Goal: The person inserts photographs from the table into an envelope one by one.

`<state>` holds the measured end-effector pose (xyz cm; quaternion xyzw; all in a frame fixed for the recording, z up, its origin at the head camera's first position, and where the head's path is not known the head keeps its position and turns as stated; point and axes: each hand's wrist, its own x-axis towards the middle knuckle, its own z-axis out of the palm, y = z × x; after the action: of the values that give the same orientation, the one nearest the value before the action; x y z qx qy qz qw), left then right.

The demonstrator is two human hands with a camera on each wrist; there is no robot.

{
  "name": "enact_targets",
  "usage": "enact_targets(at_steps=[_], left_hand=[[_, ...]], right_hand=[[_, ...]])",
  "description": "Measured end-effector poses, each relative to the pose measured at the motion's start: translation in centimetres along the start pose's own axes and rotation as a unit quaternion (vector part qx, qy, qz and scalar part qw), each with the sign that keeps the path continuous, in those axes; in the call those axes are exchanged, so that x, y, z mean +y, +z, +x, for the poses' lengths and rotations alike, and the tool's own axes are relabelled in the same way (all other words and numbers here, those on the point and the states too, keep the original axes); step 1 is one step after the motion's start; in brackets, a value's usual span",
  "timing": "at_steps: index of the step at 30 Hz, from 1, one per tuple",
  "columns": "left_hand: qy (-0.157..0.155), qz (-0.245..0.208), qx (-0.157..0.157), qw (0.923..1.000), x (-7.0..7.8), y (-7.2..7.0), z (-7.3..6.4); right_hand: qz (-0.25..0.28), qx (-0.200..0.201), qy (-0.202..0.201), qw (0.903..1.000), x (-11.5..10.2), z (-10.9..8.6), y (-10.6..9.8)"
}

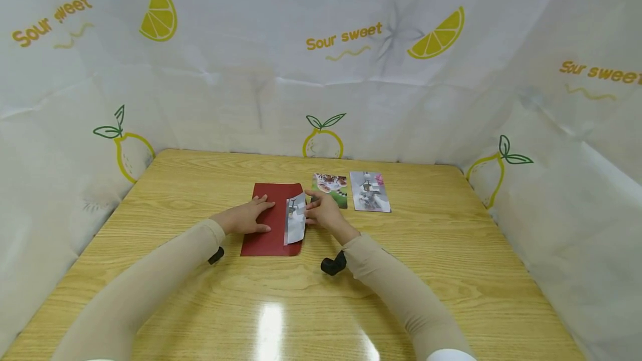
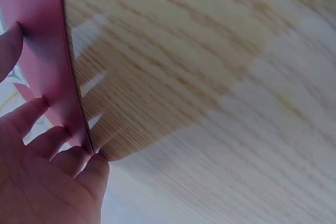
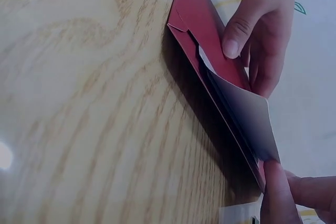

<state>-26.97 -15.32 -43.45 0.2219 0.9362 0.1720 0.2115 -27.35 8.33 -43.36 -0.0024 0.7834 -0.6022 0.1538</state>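
Note:
A red envelope (image 1: 263, 243) lies on the wooden table, its opening toward the right. Part of a grey-white picture card (image 1: 296, 220) stands out of that opening and bends upward; the rest is hidden inside the envelope. My left hand (image 1: 246, 218) rests on the envelope's left part with fingers spread; in the left wrist view its fingertips (image 2: 42, 102) touch the red surface. At the opening, my right hand (image 1: 326, 215) pinches the card's outer edge. In the right wrist view the card (image 3: 249, 116) curves away from the slit between the envelope's layers.
Two more picture cards lie behind the right hand: a green and red one (image 1: 337, 189) and a grey one with a pink flower (image 1: 372, 194). A white curtain (image 1: 241, 93) with lemon prints stands around the table (image 1: 431, 238).

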Motion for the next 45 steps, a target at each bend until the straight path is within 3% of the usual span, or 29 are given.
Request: enact_targets(at_steps=[10,22,45], left_hand=[[-0.003,0.003,0.001,1.0000,-0.05,0.07,-0.15],[-0.001,-0.004,0.005,1.0000,0.13,0.03,-0.24],[-0.005,-0.007,0.001,1.0000,0.26,-0.07,-0.24]], right_hand=[[-0.047,0.014,-0.001,0.9988,0.05,0.25,0.55],[-0.046,0.034,0.002,0.9983,0.87,0.35,0.52],[-0.067,0.028,0.004,0.9973,0.37,0.45,0.91]])
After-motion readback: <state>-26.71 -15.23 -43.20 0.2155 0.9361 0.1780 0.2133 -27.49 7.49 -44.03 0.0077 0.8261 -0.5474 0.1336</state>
